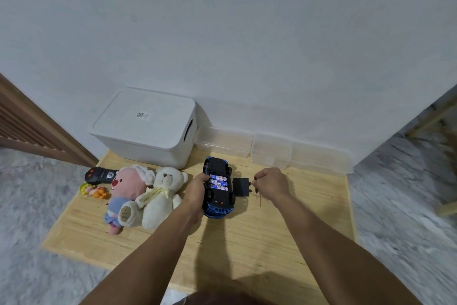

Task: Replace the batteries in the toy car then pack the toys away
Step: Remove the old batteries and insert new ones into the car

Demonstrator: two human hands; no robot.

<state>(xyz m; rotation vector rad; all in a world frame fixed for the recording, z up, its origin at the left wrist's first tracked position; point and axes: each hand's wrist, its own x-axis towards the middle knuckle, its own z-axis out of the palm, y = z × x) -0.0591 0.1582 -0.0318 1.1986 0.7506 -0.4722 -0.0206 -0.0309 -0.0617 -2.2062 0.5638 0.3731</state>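
Note:
A blue toy car (218, 187) lies upside down on the wooden board (222, 243), its battery bay open with three batteries (218, 183) showing. My left hand (196, 193) grips the car's left side. The black battery cover (241, 186) lies just right of the car. My right hand (270, 183) is closed around a small screwdriver (258, 194), its thin shaft pointing down toward me, close to the cover's right edge.
A white lidded storage bin (146, 126) stands at the back left. Clear plastic boxes (277, 151) line the wall. A black remote (100, 174), a small doll (94, 191), a pink plush (126, 191) and a white teddy bear (160, 196) lie left of the car.

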